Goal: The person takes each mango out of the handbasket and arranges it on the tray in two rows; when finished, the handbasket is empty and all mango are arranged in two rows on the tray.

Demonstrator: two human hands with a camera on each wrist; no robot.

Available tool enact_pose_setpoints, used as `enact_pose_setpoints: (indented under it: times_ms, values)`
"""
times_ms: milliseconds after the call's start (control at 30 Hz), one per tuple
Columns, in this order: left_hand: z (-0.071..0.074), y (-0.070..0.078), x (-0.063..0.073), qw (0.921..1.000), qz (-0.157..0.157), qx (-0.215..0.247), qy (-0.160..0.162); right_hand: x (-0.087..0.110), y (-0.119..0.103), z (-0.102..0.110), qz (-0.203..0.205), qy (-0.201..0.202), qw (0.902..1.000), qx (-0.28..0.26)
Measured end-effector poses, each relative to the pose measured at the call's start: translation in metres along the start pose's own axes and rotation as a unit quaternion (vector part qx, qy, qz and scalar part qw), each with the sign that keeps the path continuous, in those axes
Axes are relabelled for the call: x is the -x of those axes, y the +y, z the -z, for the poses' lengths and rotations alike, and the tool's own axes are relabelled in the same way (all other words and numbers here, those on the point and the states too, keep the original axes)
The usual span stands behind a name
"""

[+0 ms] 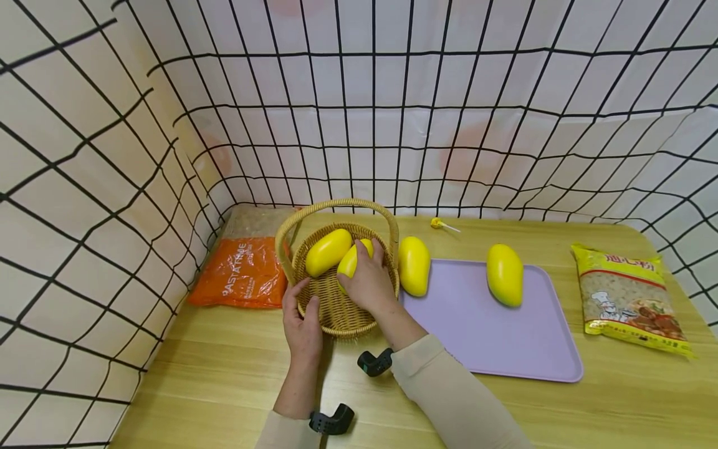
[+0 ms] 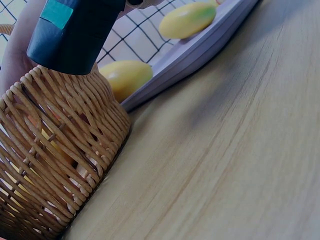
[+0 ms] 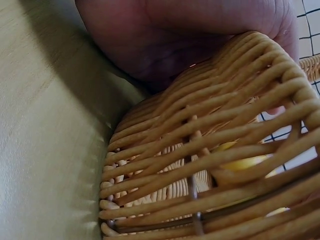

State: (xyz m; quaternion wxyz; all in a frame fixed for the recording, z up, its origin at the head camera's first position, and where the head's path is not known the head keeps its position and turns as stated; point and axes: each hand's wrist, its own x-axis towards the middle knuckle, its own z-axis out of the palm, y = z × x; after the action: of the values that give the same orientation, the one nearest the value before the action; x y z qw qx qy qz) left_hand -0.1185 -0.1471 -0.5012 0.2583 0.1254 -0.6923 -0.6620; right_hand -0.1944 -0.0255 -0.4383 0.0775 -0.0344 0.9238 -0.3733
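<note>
A wicker basket with an arched handle stands on the wooden table. My left hand grips its left rim, thumb over the edge and fingers along the outer wall; the right wrist view shows this hand against the weave. Inside the basket, my right hand holds a yellow mango from above, fingers curled over it and partly hiding it. Another mango lies beside it in the basket. A third mango sits just right of the basket, at the corner of the lilac tray.
One more mango lies on the tray's far right part. Behind the tray is a yellow lollipop. An orange pasta bag lies left of the basket, a yellow food packet at far right. Black wire mesh encloses the table.
</note>
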Motion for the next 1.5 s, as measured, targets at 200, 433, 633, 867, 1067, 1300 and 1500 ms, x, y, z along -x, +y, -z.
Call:
enact_pose_setpoints:
  times_ms: [200,433,633,867,1067,1300,1500]
  values:
    - [0.0,0.0,0.001,1.0,0.004,-0.004,0.002,0.004,0.0,-0.001,0.007,0.011,0.9999,0.0]
    - [0.0,0.001,0.001,0.9999,0.01,-0.003,0.0,0.016,-0.003,0.003,0.051,0.045,0.9977,0.002]
    - [0.0,0.002,0.001,1.0,0.007,-0.006,0.0,0.038,-0.008,0.02,0.101,0.053,0.9929,0.036]
    - [-0.001,0.003,0.001,0.9999,0.008,-0.008,0.0,0.069,0.004,0.046,0.172,0.023,0.9804,0.093]
    - [0.0,0.001,0.0,0.9999,0.005,-0.01,0.003,0.096,0.025,0.066,0.206,0.012,0.9683,0.141]
    - [0.0,0.001,0.0,0.9999,0.011,-0.007,0.002,0.121,0.053,0.082,0.192,0.009,0.9725,0.131]
    - [0.0,0.0,0.001,1.0,0.004,-0.005,0.001,0.125,0.081,0.082,0.144,0.011,0.9867,0.075]
